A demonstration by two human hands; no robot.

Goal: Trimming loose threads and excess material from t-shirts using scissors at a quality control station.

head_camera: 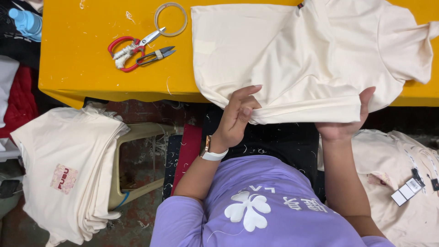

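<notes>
A cream garment (302, 50) lies spread on the yellow table (82, 55), its lower edge hanging over the table's near side. My left hand (238, 116) pinches that lower hem between thumb and fingers; a white watch sits on its wrist. My right hand (345, 121) grips the same hem further right, thumb raised against the cloth. Both hands hold the folded edge taut in front of my purple shirt.
Red-handled scissors (130, 50), small thread snips (157, 55) and a tape ring (170, 19) lie on the table's left part. A stack of cream garments (68, 174) rests on a stool at left. More cream garments with tags (402, 183) lie at right. A blue bottle (25, 20) is top left.
</notes>
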